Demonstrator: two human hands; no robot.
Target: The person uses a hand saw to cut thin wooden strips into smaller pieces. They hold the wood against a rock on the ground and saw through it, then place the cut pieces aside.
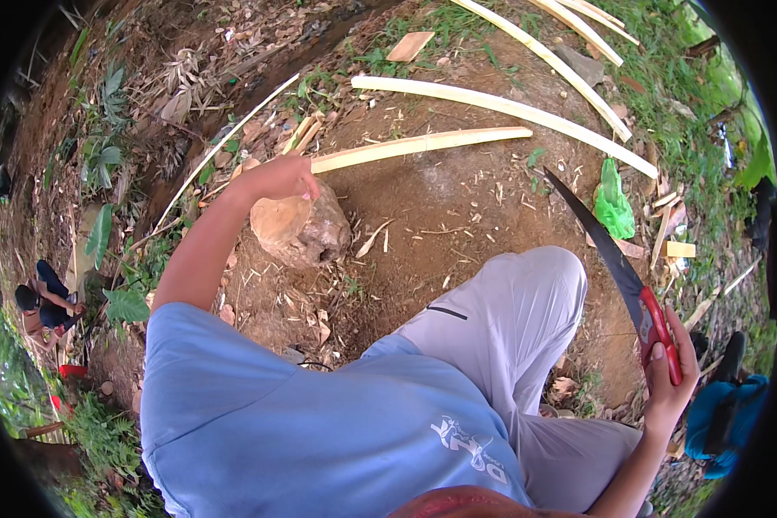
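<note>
My left hand (281, 178) reaches forward and rests its fingers on the top of a wood stump (300, 229) that stands in bare dirt. The near end of a pale split bamboo strip (423, 145) lies right by this hand. My right hand (672, 369) is shut on the red handle of a curved dark-bladed saw (609, 255), held at my right side with the blade pointing up and away. My bent knee in grey trousers (516, 306) lies between the two hands.
Several long bamboo strips (509, 108) lie across the dirt beyond the stump. A green plastic bag (613, 203) sits right of the blade. Wood offcuts scatter on the right, a blue bag (727, 419) lies at lower right. Another person (47, 306) crouches far left among plants.
</note>
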